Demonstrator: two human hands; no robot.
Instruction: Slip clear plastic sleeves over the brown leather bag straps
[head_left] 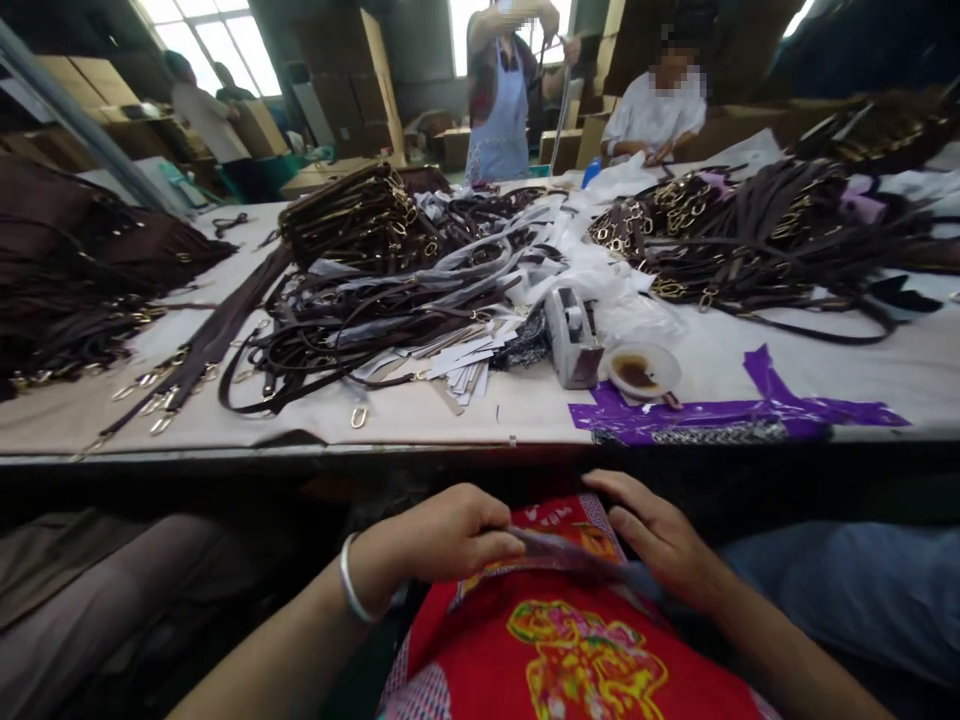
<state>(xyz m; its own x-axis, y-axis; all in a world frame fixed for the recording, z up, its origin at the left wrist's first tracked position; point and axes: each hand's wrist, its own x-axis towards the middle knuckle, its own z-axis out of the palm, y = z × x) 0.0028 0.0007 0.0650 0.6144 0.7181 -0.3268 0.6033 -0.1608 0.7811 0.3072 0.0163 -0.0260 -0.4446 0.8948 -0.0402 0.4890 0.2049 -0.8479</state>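
Two bare hands work low in my head-camera view, in front of the tabletop (420, 418) and above a red printed cloth (465, 635). I see the left hand (450, 535), a silver bracelet (352, 580) at its wrist, closed with thumb and fingers pinching one end of a greyish, shiny strip (570, 553). That strip runs across the cloth, between the hands, toward the right hand (660, 540), and it is too blurred for me to name its material. The right hand is partly open, a gap showing between forefinger and thumb; the strip passes by its palm, and I cannot tell whether the hidden fingers grip it. Beyond them, on the tabletop, I have a tangle of dark straps (330, 340) with white paper tags (469, 360) lying against its near side. Right of the tags stands a grey tape dispenser (574, 345), just beside a white bowl (664, 368) with brown liquid; purple tape (690, 415) lies along the edge. Farther back, I can make out a person in a light blue apron (499, 125) standing behind the tabletop.
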